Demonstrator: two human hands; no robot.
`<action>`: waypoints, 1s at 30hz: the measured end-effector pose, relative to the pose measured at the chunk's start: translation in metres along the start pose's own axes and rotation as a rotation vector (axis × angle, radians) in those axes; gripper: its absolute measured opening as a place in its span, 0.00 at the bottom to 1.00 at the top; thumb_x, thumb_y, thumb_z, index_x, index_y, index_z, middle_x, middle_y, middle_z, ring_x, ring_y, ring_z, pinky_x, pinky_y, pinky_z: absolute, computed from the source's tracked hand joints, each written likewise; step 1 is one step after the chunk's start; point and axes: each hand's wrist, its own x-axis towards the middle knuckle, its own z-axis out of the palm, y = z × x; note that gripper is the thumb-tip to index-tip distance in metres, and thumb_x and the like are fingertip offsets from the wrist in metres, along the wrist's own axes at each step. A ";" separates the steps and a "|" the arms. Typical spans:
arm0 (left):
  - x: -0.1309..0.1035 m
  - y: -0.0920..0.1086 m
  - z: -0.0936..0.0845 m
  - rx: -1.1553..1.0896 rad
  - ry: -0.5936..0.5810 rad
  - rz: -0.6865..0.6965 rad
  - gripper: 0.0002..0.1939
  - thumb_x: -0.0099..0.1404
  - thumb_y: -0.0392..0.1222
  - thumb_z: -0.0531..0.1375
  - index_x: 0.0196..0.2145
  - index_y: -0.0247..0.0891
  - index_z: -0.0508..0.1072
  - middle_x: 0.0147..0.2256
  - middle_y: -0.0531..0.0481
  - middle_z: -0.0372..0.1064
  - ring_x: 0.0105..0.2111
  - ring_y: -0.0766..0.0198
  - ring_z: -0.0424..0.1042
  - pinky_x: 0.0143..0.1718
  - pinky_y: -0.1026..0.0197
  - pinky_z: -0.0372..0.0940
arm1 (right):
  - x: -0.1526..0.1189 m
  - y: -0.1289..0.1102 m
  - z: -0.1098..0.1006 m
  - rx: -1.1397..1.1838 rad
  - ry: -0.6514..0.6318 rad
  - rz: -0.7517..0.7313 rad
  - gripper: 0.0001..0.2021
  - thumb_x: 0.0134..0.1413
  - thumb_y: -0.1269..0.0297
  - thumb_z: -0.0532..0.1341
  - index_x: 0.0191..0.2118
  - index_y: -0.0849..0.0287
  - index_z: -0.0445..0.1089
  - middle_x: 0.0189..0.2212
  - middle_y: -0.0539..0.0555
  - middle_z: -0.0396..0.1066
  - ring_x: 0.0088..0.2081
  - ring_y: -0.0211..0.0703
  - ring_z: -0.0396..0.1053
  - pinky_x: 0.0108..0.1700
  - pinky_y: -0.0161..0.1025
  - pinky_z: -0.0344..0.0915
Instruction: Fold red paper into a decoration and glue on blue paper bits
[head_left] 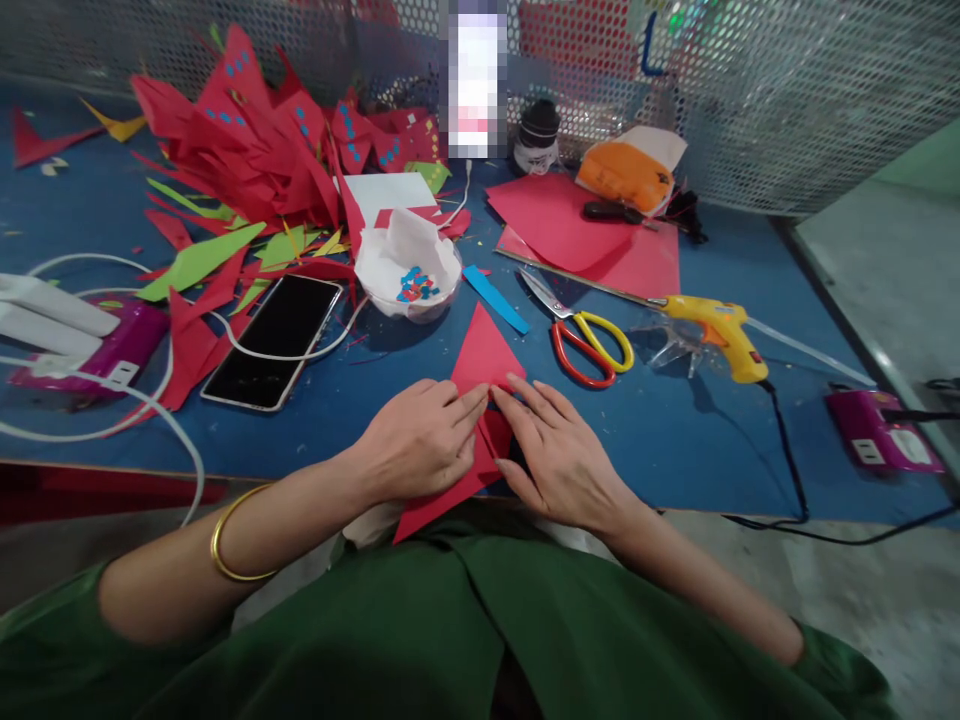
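Note:
A folded piece of red paper [484,340] lies at the table's front edge, with one point aimed away from me and another hanging over the edge toward my lap. My left hand [424,435] is closed on its left side, the fingers bent and the index fingertip at the fold in the middle. From the right, my right hand [559,450] presses on the paper with fingers stretched out and thumb apart. The fingertips of both hands meet at the fold. Just beyond the paper are a blue strip [496,298] and scissors [581,335] with red and yellow handles.
A paper-lined bowl [409,265] holds small blue and red bits. Left are a phone [274,340], white cable and a heap of red paper pieces [255,140]. Right, a yellow glue gun [716,330] has its cord running over the front edge. Red sheets [570,225] lie behind.

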 end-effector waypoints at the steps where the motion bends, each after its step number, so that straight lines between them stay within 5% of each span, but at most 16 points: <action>1: 0.000 0.000 0.000 0.001 -0.001 -0.001 0.22 0.69 0.37 0.49 0.51 0.22 0.75 0.51 0.37 0.76 0.36 0.52 0.71 0.34 0.50 0.68 | 0.001 0.000 0.000 0.000 -0.016 -0.013 0.30 0.67 0.56 0.50 0.63 0.78 0.59 0.63 0.66 0.64 0.67 0.58 0.56 0.67 0.53 0.53; 9: -0.003 0.000 -0.001 0.008 -0.016 -0.004 0.21 0.68 0.37 0.51 0.52 0.24 0.75 0.54 0.39 0.74 0.36 0.53 0.70 0.34 0.50 0.67 | -0.004 -0.006 0.005 -0.106 0.056 0.148 0.30 0.67 0.55 0.51 0.62 0.79 0.61 0.58 0.69 0.69 0.64 0.62 0.60 0.66 0.58 0.52; 13: -0.002 0.000 -0.001 0.009 -0.011 -0.004 0.22 0.67 0.37 0.51 0.52 0.23 0.75 0.54 0.39 0.73 0.36 0.53 0.70 0.34 0.50 0.67 | -0.006 -0.006 0.004 -0.115 0.081 0.192 0.32 0.66 0.54 0.51 0.63 0.80 0.58 0.60 0.71 0.67 0.67 0.64 0.55 0.67 0.60 0.51; 16: -0.002 0.000 -0.001 0.007 -0.007 -0.008 0.21 0.68 0.37 0.51 0.51 0.23 0.75 0.53 0.39 0.74 0.36 0.53 0.70 0.34 0.50 0.67 | -0.004 -0.004 0.002 -0.056 0.032 0.144 0.35 0.66 0.53 0.51 0.67 0.78 0.52 0.65 0.69 0.60 0.70 0.60 0.48 0.68 0.58 0.51; 20: -0.002 0.000 0.000 0.005 -0.006 -0.006 0.21 0.68 0.37 0.51 0.51 0.23 0.75 0.52 0.37 0.75 0.36 0.53 0.70 0.34 0.51 0.66 | -0.002 -0.002 0.002 -0.001 -0.058 0.048 0.33 0.67 0.52 0.49 0.66 0.77 0.55 0.65 0.66 0.61 0.69 0.57 0.51 0.69 0.55 0.49; 30: -0.003 0.000 0.001 0.012 0.007 -0.019 0.21 0.67 0.37 0.51 0.51 0.25 0.76 0.52 0.41 0.75 0.35 0.54 0.70 0.34 0.52 0.66 | -0.006 -0.002 0.004 0.003 0.028 0.070 0.30 0.67 0.55 0.50 0.64 0.76 0.59 0.60 0.67 0.67 0.67 0.58 0.56 0.68 0.56 0.51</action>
